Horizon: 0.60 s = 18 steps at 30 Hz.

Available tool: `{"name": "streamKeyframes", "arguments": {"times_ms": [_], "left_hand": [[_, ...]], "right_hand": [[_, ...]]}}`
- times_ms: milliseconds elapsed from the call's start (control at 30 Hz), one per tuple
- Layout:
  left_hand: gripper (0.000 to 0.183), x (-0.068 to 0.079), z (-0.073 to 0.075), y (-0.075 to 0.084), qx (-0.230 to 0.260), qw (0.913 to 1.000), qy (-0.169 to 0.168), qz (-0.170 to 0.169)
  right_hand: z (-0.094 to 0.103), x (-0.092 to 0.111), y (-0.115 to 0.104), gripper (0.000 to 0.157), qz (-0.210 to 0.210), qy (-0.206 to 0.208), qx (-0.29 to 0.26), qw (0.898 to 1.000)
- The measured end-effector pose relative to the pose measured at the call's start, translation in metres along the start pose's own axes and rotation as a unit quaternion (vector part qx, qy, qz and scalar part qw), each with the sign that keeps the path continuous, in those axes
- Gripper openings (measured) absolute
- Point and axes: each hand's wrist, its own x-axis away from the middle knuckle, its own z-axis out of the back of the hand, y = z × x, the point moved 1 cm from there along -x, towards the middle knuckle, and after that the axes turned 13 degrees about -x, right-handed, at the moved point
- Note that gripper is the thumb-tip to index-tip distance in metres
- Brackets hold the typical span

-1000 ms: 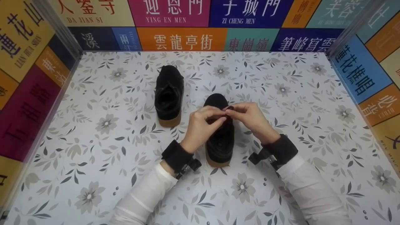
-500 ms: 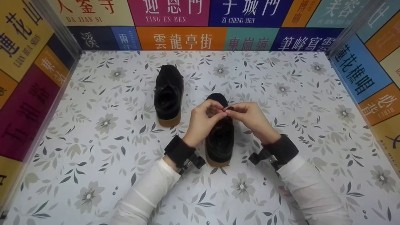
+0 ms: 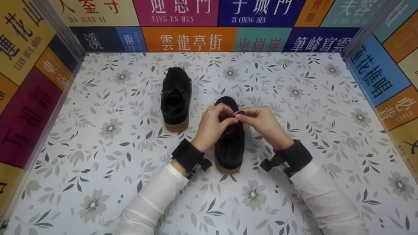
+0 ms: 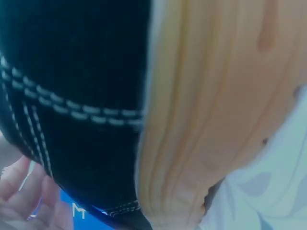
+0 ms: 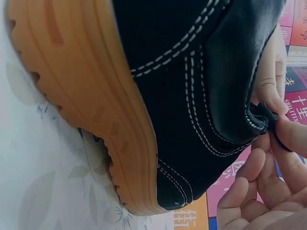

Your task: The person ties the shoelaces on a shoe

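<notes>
A black shoe (image 3: 229,153) with a tan sole stands on the table in the head view, toe pointing away from me. Over its lacing my left hand (image 3: 209,125) and right hand (image 3: 266,125) meet at the fingertips. A small loop of black shoelace (image 3: 241,112) shows between the right thumb and forefinger, which pinch it. Thumb and forefinger of the left hand close on the shoelace at the same spot, partly hidden. In the right wrist view the shoelace (image 5: 280,139) runs between the fingers beside the shoe's tongue. White-stitched shoe side (image 4: 72,153) fills much of the left wrist view.
The matching black shoe (image 3: 176,88) stands farther back to the left, its toe also pointing away. Beneath both lies a white table cover (image 3: 107,156) with grey flowers and leaves. Colourful panels with lettering (image 3: 189,39) wall in the back and sides.
My left hand has shifted slightly forward and its fingers are more bent at the shoelace. The right hand keeps its pinch almost in place. Both shoes stay put.
</notes>
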Motion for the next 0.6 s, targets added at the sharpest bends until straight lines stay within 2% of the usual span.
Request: {"name": "streamKeyframes", "arguments": {"times_ms": [133, 267, 400, 600], "left_hand": [[0.025, -0.0014, -0.0029, -0.0027, 0.033, 0.9991, -0.024, 0.003], [0.022, -0.0014, -0.0049, -0.0047, 0.069, 0.9971, -0.031, 0.005], [0.021, -0.0011, -0.0055, -0.0065, 0.068, 0.9973, -0.028, 0.008], [0.021, -0.0009, -0.0051, -0.0076, 0.056, 0.9983, -0.014, 0.010]], "right_hand": [[0.0010, 0.0000, 0.0005, 0.029, -0.006, 0.002, -0.001, 1.000], [0.0017, 0.0002, 0.0002, 0.030, -0.008, -0.002, -0.008, 1.000], [0.0030, 0.0007, -0.0001, 0.032, -0.012, -0.011, -0.022, 1.000], [0.0046, 0.0016, 0.0003, 0.031, 0.000, -0.016, -0.008, 1.000]]}}
